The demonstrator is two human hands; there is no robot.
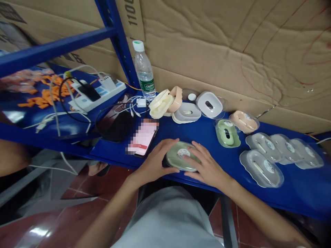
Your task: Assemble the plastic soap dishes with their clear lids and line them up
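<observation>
Both hands are wrapped round a green oval plastic case [172, 156] with a clear cover and a round white label, near the front edge of the blue tabletop. My left hand [155, 160] grips its left end, thumb at the near side and fingers at the far side. Across its right end lies my right hand [205, 163], fingers over the top and thumb near the front rim. A phone [144, 136] with a lit, partly blurred screen lies just left of the case. The underside of the case is hidden.
Several covered grey cases [262, 168] lie at the right, near a green one [227, 133] and a peach one [244, 121]. Loose cream parts [161, 104] and a water bottle [144, 74] stand behind. A power strip [97, 94] with cables sits left, beyond a blue post [120, 44].
</observation>
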